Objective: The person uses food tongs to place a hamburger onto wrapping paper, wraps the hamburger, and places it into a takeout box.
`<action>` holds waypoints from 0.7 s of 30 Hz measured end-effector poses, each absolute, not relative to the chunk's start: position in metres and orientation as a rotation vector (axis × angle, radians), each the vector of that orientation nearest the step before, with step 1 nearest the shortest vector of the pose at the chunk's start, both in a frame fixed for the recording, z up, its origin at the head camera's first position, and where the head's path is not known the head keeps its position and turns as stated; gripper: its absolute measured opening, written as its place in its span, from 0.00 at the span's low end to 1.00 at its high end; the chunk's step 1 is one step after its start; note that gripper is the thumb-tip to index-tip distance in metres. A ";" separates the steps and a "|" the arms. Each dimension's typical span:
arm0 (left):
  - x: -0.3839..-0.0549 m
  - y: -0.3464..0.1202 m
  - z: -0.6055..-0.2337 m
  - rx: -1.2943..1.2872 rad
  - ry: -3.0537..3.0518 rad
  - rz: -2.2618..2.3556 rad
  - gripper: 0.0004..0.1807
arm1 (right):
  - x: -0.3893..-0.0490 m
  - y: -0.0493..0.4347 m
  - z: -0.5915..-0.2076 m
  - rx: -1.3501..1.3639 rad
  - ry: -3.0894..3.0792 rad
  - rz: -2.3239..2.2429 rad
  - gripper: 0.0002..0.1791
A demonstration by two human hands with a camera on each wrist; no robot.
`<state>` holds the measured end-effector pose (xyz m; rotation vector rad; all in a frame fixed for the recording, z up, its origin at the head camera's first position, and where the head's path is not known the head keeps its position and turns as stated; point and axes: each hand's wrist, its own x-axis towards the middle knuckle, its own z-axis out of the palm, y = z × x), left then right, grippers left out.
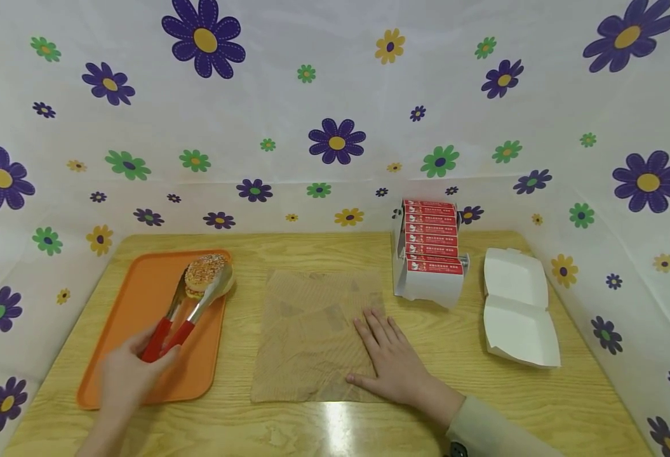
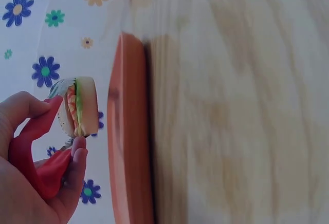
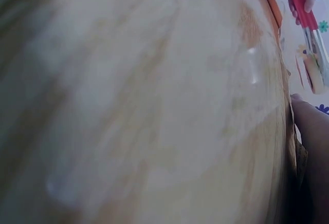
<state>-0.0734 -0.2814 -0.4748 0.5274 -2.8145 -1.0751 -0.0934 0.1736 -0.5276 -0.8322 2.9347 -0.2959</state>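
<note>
My left hand [image 1: 131, 374] grips red-handled metal tongs [image 1: 160, 337] over an orange tray [image 1: 157, 266]. Between the tong ends is a burger with a seeded bun [image 1: 204, 273]; the left wrist view shows lettuce and a reddish filling in the same burger [image 2: 88, 106], raised above the tray's rim. A square sheet of brown paper [image 1: 306, 330] lies flat on the table to the right of the tray. My right hand [image 1: 394, 368] rests palm down on the paper's right edge, fingers straight and spread. From the right wrist, the tongs [image 3: 302, 3] and burger appear at the upper right.
Behind my right hand a holder carries a stack of red-and-white folded cartons [image 1: 432, 238]. An unfolded white box [image 1: 517, 304] lies at the right of the wooden table [image 1: 289, 431]. A flower-printed white cloth [image 1: 289, 108] surrounds the table's back and sides.
</note>
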 end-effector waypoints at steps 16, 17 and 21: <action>-0.063 -0.218 -0.468 0.169 -2.809 -1.159 0.34 | -0.092 0.174 -0.526 -0.832 2.943 -0.305 0.57; -0.063 -0.214 -0.468 0.146 -2.806 -1.170 0.34 | -0.092 0.174 -0.526 -0.833 2.943 -0.304 0.57; -0.060 -0.200 -0.470 0.064 -2.811 -1.219 0.34 | -0.092 0.174 -0.525 -0.835 2.945 -0.302 0.57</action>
